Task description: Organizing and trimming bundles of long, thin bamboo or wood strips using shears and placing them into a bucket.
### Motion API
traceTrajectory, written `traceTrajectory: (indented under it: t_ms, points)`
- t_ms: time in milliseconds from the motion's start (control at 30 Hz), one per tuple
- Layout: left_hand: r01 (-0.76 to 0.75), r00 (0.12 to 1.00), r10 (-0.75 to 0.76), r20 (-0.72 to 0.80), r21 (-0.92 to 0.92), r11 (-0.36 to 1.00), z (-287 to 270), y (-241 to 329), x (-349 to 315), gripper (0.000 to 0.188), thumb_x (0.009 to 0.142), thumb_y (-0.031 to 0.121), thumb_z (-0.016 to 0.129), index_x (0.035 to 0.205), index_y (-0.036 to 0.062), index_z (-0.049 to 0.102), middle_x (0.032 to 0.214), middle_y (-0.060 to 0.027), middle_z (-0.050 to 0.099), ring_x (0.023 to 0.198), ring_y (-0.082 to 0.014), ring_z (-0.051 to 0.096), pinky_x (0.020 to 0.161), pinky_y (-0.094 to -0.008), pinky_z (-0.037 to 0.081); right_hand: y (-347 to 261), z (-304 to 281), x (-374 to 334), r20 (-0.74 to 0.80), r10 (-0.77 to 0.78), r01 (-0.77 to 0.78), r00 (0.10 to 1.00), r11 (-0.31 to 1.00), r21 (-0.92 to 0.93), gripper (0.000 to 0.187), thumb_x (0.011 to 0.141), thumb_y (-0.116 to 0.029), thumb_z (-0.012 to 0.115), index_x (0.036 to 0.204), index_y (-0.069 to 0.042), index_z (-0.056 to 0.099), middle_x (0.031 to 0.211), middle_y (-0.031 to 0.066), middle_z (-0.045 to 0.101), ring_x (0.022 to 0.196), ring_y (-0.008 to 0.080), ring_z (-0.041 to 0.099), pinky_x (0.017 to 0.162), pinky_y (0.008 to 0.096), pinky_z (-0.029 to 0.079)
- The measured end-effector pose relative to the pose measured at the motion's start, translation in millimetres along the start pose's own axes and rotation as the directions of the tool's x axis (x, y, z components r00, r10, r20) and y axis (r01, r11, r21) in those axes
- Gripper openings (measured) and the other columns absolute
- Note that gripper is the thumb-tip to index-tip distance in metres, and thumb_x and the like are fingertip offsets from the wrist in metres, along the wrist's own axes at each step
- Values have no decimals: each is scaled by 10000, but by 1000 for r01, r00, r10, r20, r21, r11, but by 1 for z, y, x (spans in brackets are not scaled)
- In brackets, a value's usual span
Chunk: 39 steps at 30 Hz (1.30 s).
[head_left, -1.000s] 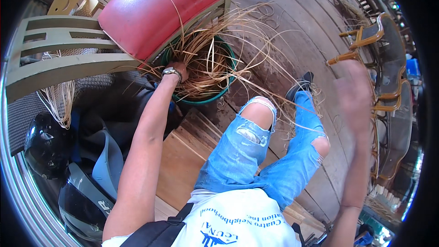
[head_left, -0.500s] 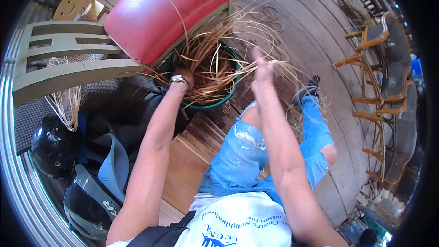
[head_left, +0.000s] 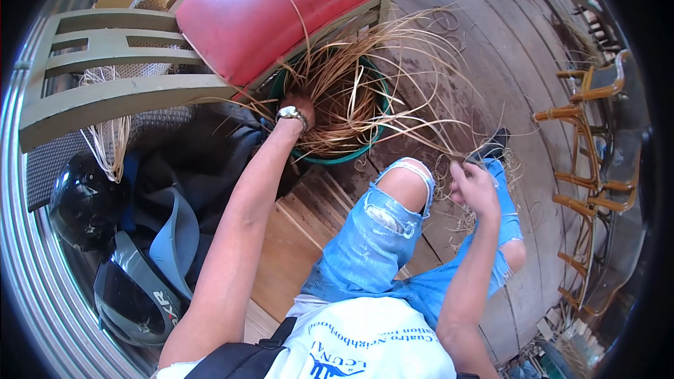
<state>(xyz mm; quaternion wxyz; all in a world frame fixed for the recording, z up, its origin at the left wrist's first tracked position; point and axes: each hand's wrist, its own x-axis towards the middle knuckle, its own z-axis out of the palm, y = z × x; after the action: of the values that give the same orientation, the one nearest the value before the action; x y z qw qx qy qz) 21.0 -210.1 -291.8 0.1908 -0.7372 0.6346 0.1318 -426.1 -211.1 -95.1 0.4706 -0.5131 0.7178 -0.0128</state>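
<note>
A tangle of long tan rattan strips (head_left: 358, 102) fills a round green tub (head_left: 382, 116) and spills out over its right side. My left hand (head_left: 300, 107), with a watch on the wrist, is down at the tub's left side, closed around part of the bundle; its fingertips are hidden among the strips. Out to the right, above my knee and near my shoe, my right hand (head_left: 475, 186) has its fingers curled and pinches the ends of a few strips, which stretch back to the tub.
A red padded seat (head_left: 274, 10) on a greenish wooden chair (head_left: 126, 91) stands beyond the tub. Dark helmets (head_left: 88, 203) lie at the left. Stacked rattan-framed chairs (head_left: 590, 154) stand at the right. Loose strip scraps lie on the floor (head_left: 519, 84).
My right hand has moved right and toward me, drawing strip ends out from the tub. My left hand keeps its place in the tub; the whole view has shifted slightly.
</note>
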Motion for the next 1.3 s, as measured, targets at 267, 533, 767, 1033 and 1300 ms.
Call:
traceTrajectory:
  t_ms: [267, 533, 767, 1033, 1300]
  points:
    - [86, 965, -79, 249, -14, 996, -10, -16, -6, 613, 829, 197, 646, 1398, 0, 533, 1469, -244, 501, 1332, -377, 516, 1099, -459, 436, -131, 53, -45, 158, -931, 863, 330, 230, -449, 910, 658, -189, 874, 1472, -128, 473, 1524, 138, 428, 1422, 344, 393, 1175, 464, 341]
    - [88, 994, -84, 63, -60, 994, -20, 22, -11, 711, 822, 205, 662, 1462, -10, 439, 1469, -234, 495, 1313, -402, 512, 1073, -465, 455, -141, 106, 37, 633, -764, 838, 125, -260, -480, 905, 797, -622, 722, 1470, -72, 470, 1437, 185, 519, 1395, 347, 435, 1182, 520, 316]
    - [123, 992, -123, 2, -66, 990, -11, 19, -9, 525, 895, 247, 612, 1377, 43, 567, 1469, -200, 500, 1304, -356, 521, 1056, -469, 448, -239, 140, 51, 347, -912, 887, -218, -333, -319, 220, 865, -287, 715, 844, -73, 663, 815, 84, 634, 775, 288, 682, 694, 412, 542]
    - [305, 590, -782, 202, 841, 447, -14, 85, 21, 479, 926, 337, 596, 1365, 147, 575, 1411, -96, 549, 1225, -287, 566, 1003, -448, 475, -217, 239, 77, 569, -786, 813, -240, -483, -325, 310, 825, -406, 714, 892, -112, 640, 988, 33, 632, 1055, 206, 612, 930, 379, 461]
    - [165, 956, -156, -247, 18, 986, 22, 24, -21, 355, 870, 143, 548, 1185, 0, 625, 1188, -193, 638, 1091, -354, 616, 892, -437, 524, -229, 163, 175, 573, -818, 737, 51, -356, -574, 472, 975, -537, 506, 1244, -185, 669, 1286, 34, 621, 1257, 232, 553, 1091, 588, 368]
